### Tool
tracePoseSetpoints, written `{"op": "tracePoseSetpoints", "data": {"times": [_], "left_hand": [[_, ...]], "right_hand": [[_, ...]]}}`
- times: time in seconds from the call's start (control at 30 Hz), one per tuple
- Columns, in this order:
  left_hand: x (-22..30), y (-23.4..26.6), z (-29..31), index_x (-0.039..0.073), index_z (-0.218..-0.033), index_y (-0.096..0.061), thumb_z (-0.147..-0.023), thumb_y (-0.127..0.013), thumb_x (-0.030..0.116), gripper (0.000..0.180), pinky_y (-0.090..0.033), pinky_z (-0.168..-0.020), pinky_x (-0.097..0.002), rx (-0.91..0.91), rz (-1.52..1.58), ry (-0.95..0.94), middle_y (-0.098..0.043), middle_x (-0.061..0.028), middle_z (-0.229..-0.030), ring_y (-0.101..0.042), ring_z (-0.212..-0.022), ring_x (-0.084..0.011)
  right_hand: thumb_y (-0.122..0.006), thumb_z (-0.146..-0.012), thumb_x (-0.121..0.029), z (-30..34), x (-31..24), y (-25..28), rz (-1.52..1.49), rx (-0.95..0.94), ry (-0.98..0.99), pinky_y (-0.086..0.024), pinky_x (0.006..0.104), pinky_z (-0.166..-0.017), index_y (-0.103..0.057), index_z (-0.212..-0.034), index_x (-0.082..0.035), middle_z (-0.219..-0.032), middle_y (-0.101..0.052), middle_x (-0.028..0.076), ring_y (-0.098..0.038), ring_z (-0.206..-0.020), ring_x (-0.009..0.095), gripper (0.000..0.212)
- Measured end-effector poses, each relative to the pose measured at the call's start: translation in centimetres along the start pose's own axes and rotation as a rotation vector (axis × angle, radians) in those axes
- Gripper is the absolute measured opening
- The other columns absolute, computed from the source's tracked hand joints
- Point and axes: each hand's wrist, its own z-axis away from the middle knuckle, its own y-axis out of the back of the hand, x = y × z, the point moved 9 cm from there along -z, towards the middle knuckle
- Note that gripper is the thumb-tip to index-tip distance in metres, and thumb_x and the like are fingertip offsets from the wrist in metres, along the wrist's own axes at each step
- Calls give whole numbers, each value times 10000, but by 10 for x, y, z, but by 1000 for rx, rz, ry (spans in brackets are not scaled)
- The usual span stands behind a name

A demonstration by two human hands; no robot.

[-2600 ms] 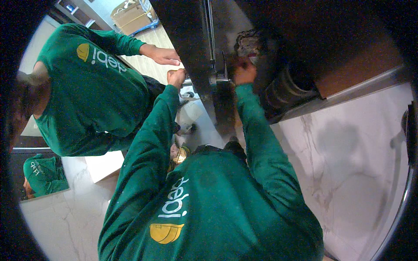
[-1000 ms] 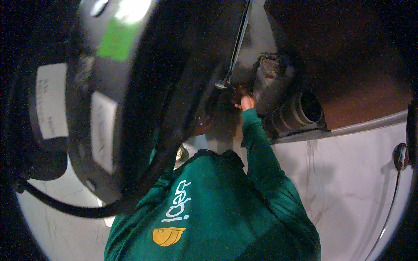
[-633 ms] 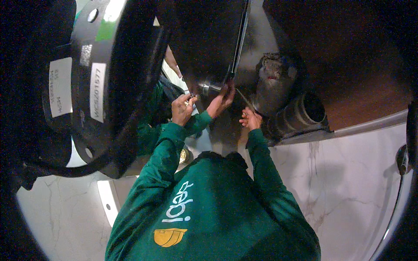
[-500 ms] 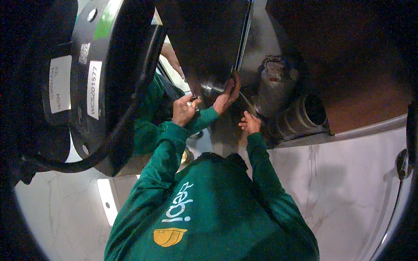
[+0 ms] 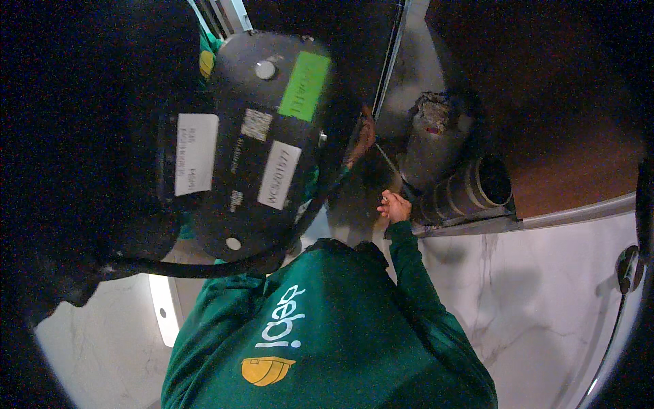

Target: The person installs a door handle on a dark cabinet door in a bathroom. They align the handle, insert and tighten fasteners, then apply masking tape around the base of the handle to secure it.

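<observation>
**A:** Start at the fingers. What is the right hand doing?

**B:** Its fingers are curled in tight, pinched on the lower end of a thin metal rod. The rod slants up and to the left from the fingertips toward the dark gap above.

**A:** And the left hand?

**B:** Only a strip of it shows, past the edge of the big black cylinder. It reaches up along the long vertical bar, near the rod's upper end. Whether its fingers are spread or closed on something, I cannot tell; it is dim there and mostly covered.

**A:** What sits just beside the right hand?

**B:** To its right, a grey ribbed pipe lying open-mouthed toward the camera's right, and above that a stubby grey cylinder with a rough, crumbly top. Both rest at the edge of a brown wooden surface, which ends in a pale metal rim.

**A:** Farther out?

**B:** The black cylinder fills the left of the view, very close to the lens, with white labels and one green label on it, and a black cable looping below. Green sleeves and a green shirt take up the lower middle. Underneath is white marbled floor.
</observation>
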Motion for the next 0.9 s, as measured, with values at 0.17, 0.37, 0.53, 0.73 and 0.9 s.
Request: {"op": "tracePoseSetpoints", "data": {"times": [0.17, 0.37, 0.53, 0.73, 0.9], "left_hand": [[-9, -13, -1, -7, -906, -707, -823, -745, 175, 205, -535, -671, -358, -8, -111, 45, -689, -157, -837, -684, -737, -303], [19, 4, -8, -8, -924, -708, -798, -781, 166, 227, -524, -652, -353, 22, 22, 35, -699, -148, -822, -678, -710, -304], [-2, 1, -24, -7, -946, -712, -795, -791, 181, 253, -516, -638, -342, -8, 124, 176, -705, -152, -830, -675, -699, -284], [-50, -44, -26, -3, -1007, -718, -824, -773, 211, 287, -506, -628, -322, -202, -53, 534, -720, -131, -864, -663, -687, -200], [-37, -35, -41, 50, -1141, -655, -888, -704, 279, 345, -469, -825, -367, -207, 184, 299, -636, -149, -1046, -605, -951, -266]], "right_hand": [[-713, -881, -291, 6, -3, -9, 23, -13, -4, -458, 258, -449, -682, -988, -50, -756, -631, 30, -652, -570, 152, 266], [-722, -875, -270, 12, -13, -25, 2, 42, 40, -465, 261, -454, -679, -1047, -31, -787, -641, 42, -658, -577, 163, 298], [-732, -866, -246, 10, 0, -10, -51, 145, 29, -459, 273, -439, -672, -1043, -26, -791, -646, 54, -655, -566, 171, 289], [-727, -868, -237, -7, 18, 3, -92, 155, -10, -454, 288, -429, -672, -1040, -33, -780, -643, 53, -654, -560, 175, 272], [-718, -872, -233, -17, 23, 3, -90, 160, 25, -444, 289, -427, -678, -1026, -33, -773, -640, 47, -647, -548, 179, 256]]}}
